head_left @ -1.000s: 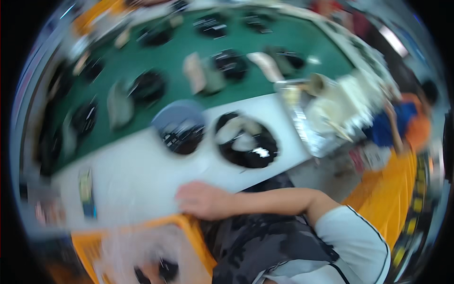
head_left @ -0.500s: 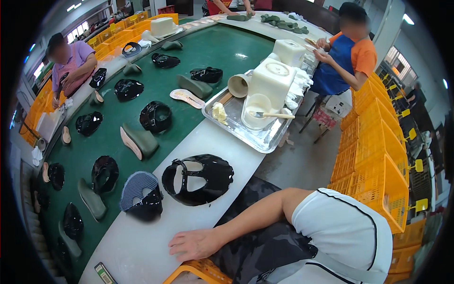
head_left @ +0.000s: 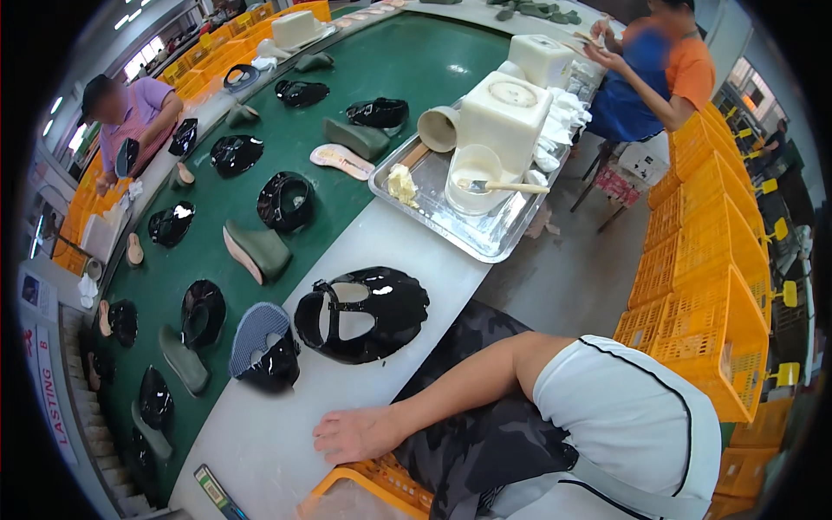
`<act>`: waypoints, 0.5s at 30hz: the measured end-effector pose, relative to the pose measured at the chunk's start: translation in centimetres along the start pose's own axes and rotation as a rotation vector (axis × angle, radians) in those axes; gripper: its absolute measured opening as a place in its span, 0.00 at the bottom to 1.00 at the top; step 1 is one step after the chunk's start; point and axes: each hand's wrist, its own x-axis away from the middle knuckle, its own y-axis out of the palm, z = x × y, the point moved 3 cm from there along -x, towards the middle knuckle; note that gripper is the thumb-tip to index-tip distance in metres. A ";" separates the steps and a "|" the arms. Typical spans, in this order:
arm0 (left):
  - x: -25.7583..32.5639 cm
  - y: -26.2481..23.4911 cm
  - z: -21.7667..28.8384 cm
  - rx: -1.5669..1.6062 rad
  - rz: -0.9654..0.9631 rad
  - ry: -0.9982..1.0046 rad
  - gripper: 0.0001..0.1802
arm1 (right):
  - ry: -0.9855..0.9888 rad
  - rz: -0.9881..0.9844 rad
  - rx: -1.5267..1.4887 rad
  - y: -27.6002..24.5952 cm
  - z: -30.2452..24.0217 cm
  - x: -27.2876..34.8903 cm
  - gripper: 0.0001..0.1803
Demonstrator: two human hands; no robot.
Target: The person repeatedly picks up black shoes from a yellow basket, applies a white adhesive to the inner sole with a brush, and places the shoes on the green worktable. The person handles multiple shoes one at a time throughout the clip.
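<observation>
My right hand lies palm down on the white tabletop, its fingers loosely spread and nothing visible in them. Just beyond it sits a glossy black shoe upper with strap openings. Beside that upper, to the left, is another one, part shiny black and part blue mesh lining. An orange plastic crate stands close by the hand, at the table edge. My left hand is out of view.
A green belt carries several black uppers and grey-green shoe lasts. A metal tray holds white containers and a brush. Two co-workers sit across and far right; orange crates line the right. A phone-like object lies near left.
The whole view has shifted slightly. My right hand stays resting on the tabletop. The co-worker at far left now has a dark upper raised in front of them.
</observation>
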 end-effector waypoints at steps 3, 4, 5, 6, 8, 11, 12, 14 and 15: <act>3.1 -2.7 0.3 -0.042 -0.021 -0.059 0.47 | 0.033 0.026 -0.154 -0.4 -0.1 -0.1 0.10; 4.2 -3.6 0.3 -0.053 -0.036 -0.084 0.47 | 0.060 0.046 -0.260 -0.9 -0.2 -0.1 0.12; 5.1 -4.3 0.5 -0.073 -0.055 -0.109 0.48 | 0.088 0.062 -0.366 -1.1 -0.7 -0.1 0.14; 6.5 -5.2 0.7 -0.098 -0.071 -0.145 0.48 | 0.031 0.099 -0.424 -1.3 -2.2 -0.7 0.17; 8.4 -6.7 1.0 -0.156 -0.133 -0.211 0.48 | -0.078 0.164 -0.534 -1.9 -5.0 -1.6 0.23; 11.2 -8.9 2.2 -0.269 -0.283 -0.349 0.49 | -0.146 0.051 -0.564 2.1 -8.9 -2.7 0.24; 11.9 -9.6 2.8 -0.303 -0.344 -0.408 0.49 | -0.187 0.035 -0.516 4.1 -9.0 -2.7 0.23; 13.4 -10.9 3.6 -0.329 -0.437 -0.495 0.50 | -0.298 0.008 -0.467 8.3 -9.9 -3.1 0.21; 13.1 -11.5 3.9 -0.327 -0.480 -0.493 0.50 | -0.053 0.064 -0.417 6.9 -8.5 -3.0 0.19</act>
